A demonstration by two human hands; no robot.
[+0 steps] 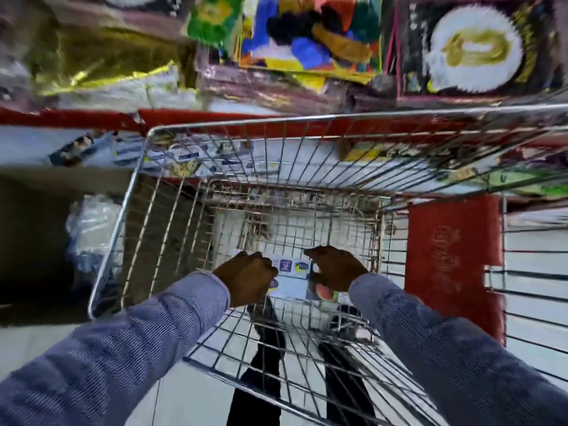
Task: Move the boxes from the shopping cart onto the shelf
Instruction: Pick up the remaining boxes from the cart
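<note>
Across the twelve o'clock edge of the view ran the shelf (307, 126), its red lip just beyond the cart's far rim and its tiers crowded with blurred bags and packets, so any free space for a box was hard to make out; a box pushed into that crowd could, I judged, dislodge the packets or slide off the lip. Below it, filling the centre, stood the wire shopping cart (129, 210), deep and steep-sided. Lifting from its floor meant clearing the far rim at twelve o'clock, and a corner catching the wires there looked the likeliest cause of a drop. At the bottom of the basket, toward six o'clock, lay a flat white box (292, 279) with printed labels, apparently the only one there, though blur left that uncertain. The left hand (246, 279), fingers curled closed, gripped the box's nine o'clock end; the right hand (333, 269), also curled, held its three o'clock end, thumb on top. Both arms reached far down, so the grip seemed to be by fingertips on the edges, and a thin box could tip or slip as it rose.
</note>
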